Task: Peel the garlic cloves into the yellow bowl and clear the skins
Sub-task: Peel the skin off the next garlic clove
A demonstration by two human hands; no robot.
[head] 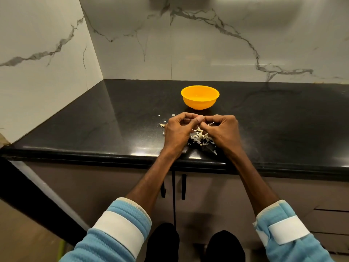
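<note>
A yellow bowl (200,99) stands on the black countertop (113,120), just beyond my hands. My left hand (177,130) and my right hand (222,130) meet fingertip to fingertip above a heap of pale garlic skins (201,138). Both pinch one small garlic clove (198,118), which the fingers mostly hide. A few loose skin flakes (161,125) lie to the left of my left hand. What the bowl holds cannot be made out.
Marble walls close the counter at the back and on the left, forming a corner. The counter's rounded front edge (132,157) runs just under my wrists. Cabinet doors with dark handles (183,186) are below it.
</note>
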